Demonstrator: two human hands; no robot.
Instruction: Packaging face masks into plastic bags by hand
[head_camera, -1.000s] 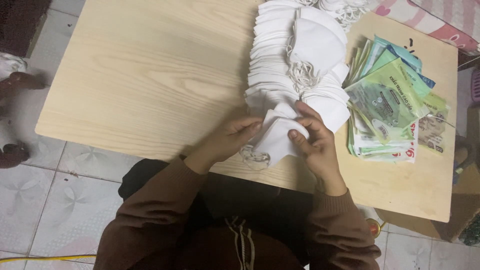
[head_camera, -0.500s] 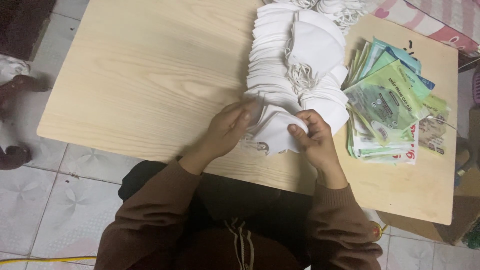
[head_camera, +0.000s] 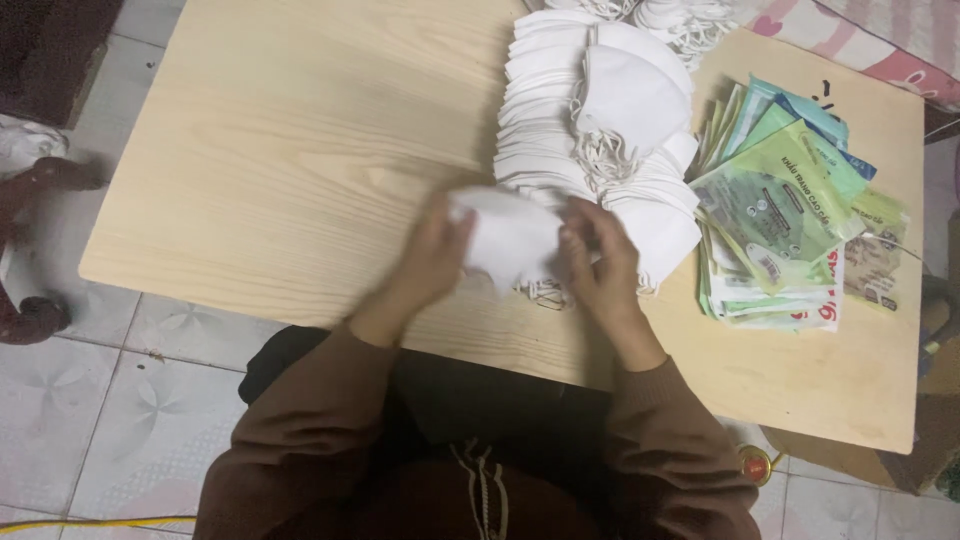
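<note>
Seen from above, a person in brown sleeves sits at the near edge of a pale wooden table (head_camera: 250, 170). Both hands hold one white face mask (head_camera: 510, 235) between them, lifted just above the tabletop near the middle of the near edge. The left hand (head_camera: 432, 255) grips the mask's left side with its fingers closed on the fabric; the right hand (head_camera: 598, 262) pinches the right side the same way. Both hands are blurred.

The mask looks very light, soft and floppy, likely to fold or crumple easily, so its edges or side seams seem the best places to hold it. Thin ear loops (head_camera: 545, 292) dangle below it.

Just beyond, to the right, lies a long stack of white masks (head_camera: 590, 120), and further right a fan of green and blue printed packets (head_camera: 780, 215).

Compared with a moment earlier, the mask has been drawn left and clear of the stack, and the hands have spread apart.
</note>
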